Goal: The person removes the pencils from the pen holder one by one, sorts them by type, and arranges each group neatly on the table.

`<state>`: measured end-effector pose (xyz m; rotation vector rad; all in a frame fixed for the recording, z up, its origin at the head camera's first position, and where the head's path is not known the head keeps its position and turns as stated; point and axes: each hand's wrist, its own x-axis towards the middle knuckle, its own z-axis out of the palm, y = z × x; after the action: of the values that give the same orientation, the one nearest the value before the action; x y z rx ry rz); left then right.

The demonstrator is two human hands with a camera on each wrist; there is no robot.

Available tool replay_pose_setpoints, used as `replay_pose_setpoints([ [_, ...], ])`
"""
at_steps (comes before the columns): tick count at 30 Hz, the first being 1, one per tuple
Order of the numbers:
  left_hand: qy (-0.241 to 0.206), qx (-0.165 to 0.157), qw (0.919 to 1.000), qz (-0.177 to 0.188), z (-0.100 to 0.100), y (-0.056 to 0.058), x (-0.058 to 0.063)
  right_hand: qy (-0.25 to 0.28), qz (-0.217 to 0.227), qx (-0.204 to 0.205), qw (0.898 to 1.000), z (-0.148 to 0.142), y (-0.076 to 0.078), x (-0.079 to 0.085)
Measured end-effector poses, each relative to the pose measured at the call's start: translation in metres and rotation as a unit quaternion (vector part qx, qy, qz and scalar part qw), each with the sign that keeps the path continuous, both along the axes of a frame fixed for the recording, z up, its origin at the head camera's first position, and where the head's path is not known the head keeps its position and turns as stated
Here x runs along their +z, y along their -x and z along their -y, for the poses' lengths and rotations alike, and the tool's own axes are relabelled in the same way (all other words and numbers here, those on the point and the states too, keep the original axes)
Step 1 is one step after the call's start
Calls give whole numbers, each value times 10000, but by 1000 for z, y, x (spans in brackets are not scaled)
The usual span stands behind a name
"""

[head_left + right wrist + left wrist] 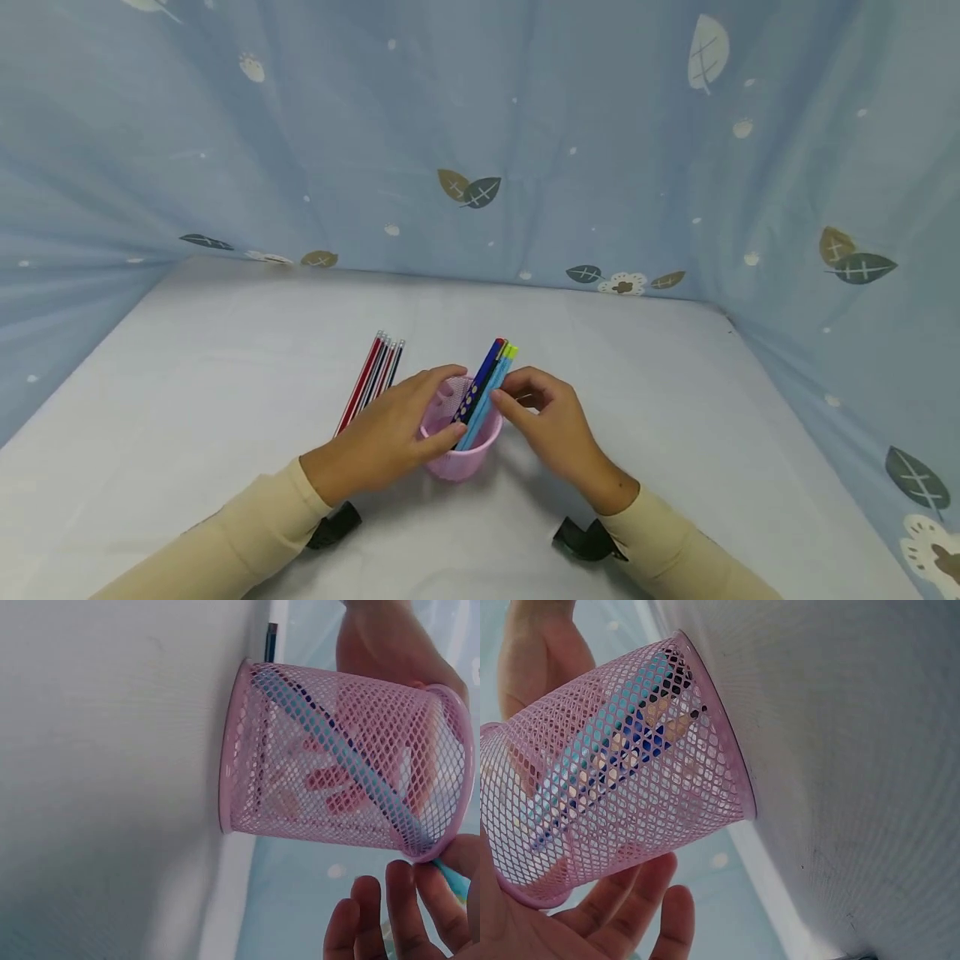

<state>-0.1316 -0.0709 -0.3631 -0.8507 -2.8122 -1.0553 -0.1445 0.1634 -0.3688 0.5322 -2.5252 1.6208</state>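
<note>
A pink mesh pen holder (pixel 456 468) stands upright on the white surface. Light blue pencils with yellow ends (pixel 487 398) and a dark blue pencil with holes or dots along it (pixel 476 388) lean inside it. My left hand (pixel 384 429) holds the holder from the left, thumb across the near rim and index finger at the far rim. My right hand (pixel 553 423) is at the right rim, its fingers loosely bent, the thumb close to the pencils. The right wrist view shows the holder (pixel 330 757) with a light blue pencil slanting inside.
Several red and dark striped pencils (pixel 367 379) lie left of the holder, partly hidden by the left hand. A black device (pixel 585 540) sits under the right wrist, another (pixel 334 527) under the left. A blue leaf-patterned curtain (pixel 480 125) bounds the white tabletop (pixel 225 350).
</note>
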Motion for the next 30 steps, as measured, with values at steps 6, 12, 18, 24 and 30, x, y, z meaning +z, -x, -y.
replay_pose_setpoints([
  [6,13,48,10000,-86,2,0,0,177,-143,125,9997,2,-1,2],
  [12,-27,-11,10000,-18,1,0,0,237,-429,148,9987,-1,-5,7],
  [18,-64,-67,10000,-5,-1,1,-2,379,-663,148,9970,-8,-10,18],
  [24,-67,-56,10000,-14,0,2,-2,874,-1156,400,9886,-13,-16,30],
  [30,-35,-59,10000,55,0,2,-1,1449,-1609,521,9749,-18,-20,40],
])
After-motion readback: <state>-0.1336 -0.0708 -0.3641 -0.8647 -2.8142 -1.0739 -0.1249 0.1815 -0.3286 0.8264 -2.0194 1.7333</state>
